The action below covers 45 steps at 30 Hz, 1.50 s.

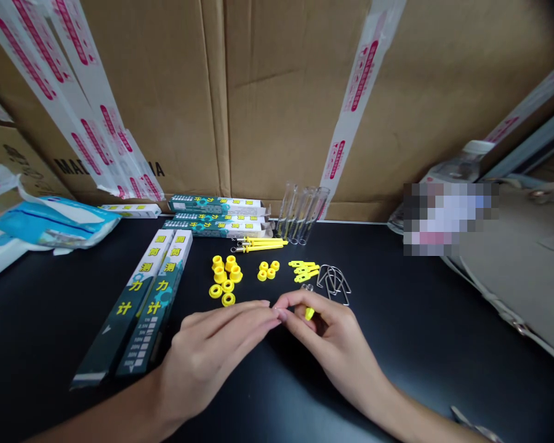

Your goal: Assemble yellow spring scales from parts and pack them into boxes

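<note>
Above the black tabletop, my left hand (215, 344) and my right hand (335, 335) meet at the fingertips. The left fingers are pressed together in a pinch; something tiny there is too small to name. A small yellow plastic piece (309, 314) shows within the curled fingers of my right hand, whose thumb and forefinger also pinch at the meeting point. Just beyond lie yellow flanged caps (220, 274), small yellow rings (271, 274), flat yellow tabs (306, 271) and bent metal hooks (335, 282). Behind these are yellow rods with metal springs (261, 245).
Clear plastic tubes (300, 215) stand against the cardboard box (277, 111). Long spring-scale boxes (154, 301) lie at left, with several more (216, 224) stacked behind. A blue packet (58, 221) is far left; a bottle (459, 166) and beige bag (526, 264) are right.
</note>
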{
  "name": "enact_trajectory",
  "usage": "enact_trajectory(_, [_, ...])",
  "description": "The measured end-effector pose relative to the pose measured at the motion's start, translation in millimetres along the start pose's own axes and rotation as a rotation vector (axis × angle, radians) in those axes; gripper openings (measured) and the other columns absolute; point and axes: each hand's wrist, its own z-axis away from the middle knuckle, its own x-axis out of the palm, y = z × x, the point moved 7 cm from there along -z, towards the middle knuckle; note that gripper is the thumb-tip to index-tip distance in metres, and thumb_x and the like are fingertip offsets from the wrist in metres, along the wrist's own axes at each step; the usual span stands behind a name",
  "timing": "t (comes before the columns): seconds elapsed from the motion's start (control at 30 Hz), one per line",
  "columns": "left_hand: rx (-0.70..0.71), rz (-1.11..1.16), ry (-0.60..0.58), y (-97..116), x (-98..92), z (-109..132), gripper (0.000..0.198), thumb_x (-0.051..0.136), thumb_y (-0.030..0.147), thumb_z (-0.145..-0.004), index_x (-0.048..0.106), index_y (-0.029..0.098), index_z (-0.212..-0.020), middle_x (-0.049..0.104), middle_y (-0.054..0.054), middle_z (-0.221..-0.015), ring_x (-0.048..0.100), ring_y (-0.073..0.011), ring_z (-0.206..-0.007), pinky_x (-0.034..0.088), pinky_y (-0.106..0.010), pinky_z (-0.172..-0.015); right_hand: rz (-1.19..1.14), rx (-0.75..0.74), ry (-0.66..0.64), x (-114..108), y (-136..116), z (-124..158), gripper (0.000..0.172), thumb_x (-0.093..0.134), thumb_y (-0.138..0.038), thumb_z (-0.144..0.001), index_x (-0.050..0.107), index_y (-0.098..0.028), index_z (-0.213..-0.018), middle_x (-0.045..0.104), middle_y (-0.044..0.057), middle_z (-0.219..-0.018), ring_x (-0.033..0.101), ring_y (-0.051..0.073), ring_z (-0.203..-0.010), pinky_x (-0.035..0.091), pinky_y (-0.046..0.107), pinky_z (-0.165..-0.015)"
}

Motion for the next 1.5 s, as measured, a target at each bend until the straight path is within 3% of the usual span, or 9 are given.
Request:
enact_trajectory(0.33, [0.001, -0.017, -0.008, 2.5, 0.6, -2.6, 0.013, 0.064, 0.015, -0.096, 0.067, 0.016, -0.109, 0.079, -0.001, -0.105, 0.076, -0.0093, -0.091, 0.054, -0.013, -0.097, 0.014, -0.054, 0.019, 0.3, -2.7, 1.8, 0.017, 0.062, -0.034, -0.095, 0.073, -0.022, -0.091, 0.063, -0.003, -0.071, 0.046, 0.011, -0.054, 0.035, 0.024, -0.052])
enact_trajectory(0.57, [-0.093, 0.028, -0.022, -2.6, 2.6, -4.7, 0.008, 0.064, 0.02, -0.098, 0.066, 0.016, -0.104, 0.079, 0.001, -0.095, 0.076, -0.0089, -0.081, 0.055, -0.012, -0.089, 0.06, -0.09, 0.001, 1.7, -3.6, 1.8, 0.015, 0.06, -0.03, -0.097, 0.072, -0.021, -0.09, 0.068, -0.002, -0.078, 0.05, 0.011, -0.056, 0.039, 0.023, -0.054])
enact_trajectory(0.83, [-0.105, -0.033, -0.064, -2.5, 5.5, -6.6, 0.018, 0.05, 0.032, -0.104, 0.061, 0.019, -0.099, 0.078, 0.003, -0.087, 0.076, -0.0093, -0.072, 0.057, -0.015, -0.075, 0.119, -0.16, 0.001, 2.2, -4.2, 3.5, 0.013, 0.06, -0.024, -0.098, 0.071, -0.021, -0.091, 0.068, -0.001, -0.078, 0.052, 0.012, -0.058, 0.04, 0.023, -0.056])
enact_trajectory(1.07, [-0.114, -0.004, -0.073, -3.5, 7.7, -4.7, 0.018, 0.048, 0.032, -0.105, 0.06, 0.02, -0.098, 0.078, 0.004, -0.083, 0.076, -0.0089, -0.068, 0.055, -0.015, -0.073, 0.151, -0.223, 0.007, 2.5, -4.9, 2.9, 0.012, 0.059, -0.019, -0.098, 0.068, -0.02, -0.089, 0.066, -0.001, -0.078, 0.054, 0.012, -0.062, 0.042, 0.022, -0.061])
enact_trajectory(1.3, [-0.202, 0.032, -0.106, -9.2, 9.0, 0.0, 0.015, 0.053, 0.035, -0.103, 0.061, 0.022, -0.098, 0.077, 0.008, -0.083, 0.074, -0.0076, -0.064, 0.053, -0.014, -0.068, 0.144, -0.218, 0.004, 3.1, -5.0, 2.2, 0.013, 0.059, -0.019, -0.098, 0.068, -0.021, -0.087, 0.066, -0.002, -0.079, 0.055, 0.012, -0.064, 0.042, 0.021, -0.062])
enact_trajectory(1.5, [-0.318, 0.089, -0.112, -19.4, 11.9, 2.5, 0.011, 0.06, 0.031, -0.099, 0.063, 0.024, -0.091, 0.076, 0.008, -0.081, 0.072, -0.0068, -0.062, 0.053, -0.013, -0.066, 0.145, -0.137, 0.004, 4.8, -1.1, 3.1, 0.013, 0.057, -0.029, -0.099, 0.067, -0.023, -0.095, 0.064, -0.002, -0.079, 0.052, 0.013, -0.061, 0.04, 0.024, -0.059])
